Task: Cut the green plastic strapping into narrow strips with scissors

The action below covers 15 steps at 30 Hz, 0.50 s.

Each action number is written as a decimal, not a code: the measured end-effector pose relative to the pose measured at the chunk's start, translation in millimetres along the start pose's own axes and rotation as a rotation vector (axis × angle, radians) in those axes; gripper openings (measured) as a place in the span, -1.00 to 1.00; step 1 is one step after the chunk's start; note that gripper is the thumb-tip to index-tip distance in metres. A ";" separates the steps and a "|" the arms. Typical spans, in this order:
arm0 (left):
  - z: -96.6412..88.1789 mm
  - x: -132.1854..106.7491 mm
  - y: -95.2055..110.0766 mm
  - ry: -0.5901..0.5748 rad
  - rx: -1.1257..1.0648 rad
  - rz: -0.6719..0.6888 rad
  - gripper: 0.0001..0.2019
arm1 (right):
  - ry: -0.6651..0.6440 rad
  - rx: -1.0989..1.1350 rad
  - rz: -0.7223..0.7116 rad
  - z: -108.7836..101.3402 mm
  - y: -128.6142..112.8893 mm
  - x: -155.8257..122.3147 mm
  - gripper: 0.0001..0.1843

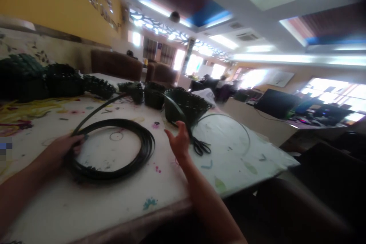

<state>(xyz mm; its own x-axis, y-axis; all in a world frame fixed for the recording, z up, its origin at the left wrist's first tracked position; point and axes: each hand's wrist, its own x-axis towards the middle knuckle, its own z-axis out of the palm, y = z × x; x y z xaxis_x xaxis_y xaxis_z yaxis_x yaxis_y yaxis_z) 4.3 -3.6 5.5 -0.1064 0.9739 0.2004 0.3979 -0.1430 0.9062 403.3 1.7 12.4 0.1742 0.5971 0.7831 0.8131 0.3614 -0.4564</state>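
Observation:
My left hand point(67, 146) is closed around the left side of a coil of dark green flat strap point(108, 173), which rests on the table. A loose length of strap rises from the coil by that hand and arcs away towards the baskets. My right hand point(180, 141) is held over the table with thumb and fingers apart. Scissors point(202, 146) with black handles lie just right of it. Beyond it stands a dark green woven basket point(184, 105), with strap running past its front; whether the fingers touch this strap I cannot tell.
More dark green baskets point(154, 95) line the back of the table point(114, 206), which has a printed white cover. Yellow and red strips point(17, 122) lie at the left. Brown chairs point(116, 65) stand behind. A desk with a monitor point(276, 103) is at the right.

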 end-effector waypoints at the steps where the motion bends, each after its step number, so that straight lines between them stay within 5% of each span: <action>1: 0.8 -0.9 2.6 0.000 -0.106 -0.117 -0.75 | -0.038 0.039 0.038 -0.1 3.7 2.9 -0.52; 4: 4.2 -1.7 6.8 0.052 -0.404 -0.390 -0.75 | -0.266 0.368 0.087 1.7 11.6 7.7 -0.38; 7: 8.1 -1.3 6.8 0.126 -0.484 -0.387 -0.74 | -0.378 0.767 0.183 3.5 12.2 8.4 -0.18; 15: 12.2 -2.6 8.1 0.230 -0.542 -0.367 -0.77 | -0.075 1.483 0.603 -18.0 13.8 21.4 -0.21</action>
<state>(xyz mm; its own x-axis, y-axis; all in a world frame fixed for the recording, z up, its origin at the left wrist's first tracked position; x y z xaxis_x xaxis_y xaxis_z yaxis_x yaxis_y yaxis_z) 18.9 -5.1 7.8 -0.3618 0.9224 -0.1350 -0.2054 0.0624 0.9767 428.3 6.6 30.5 0.1922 0.9189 0.3444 -0.6005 0.3877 -0.6993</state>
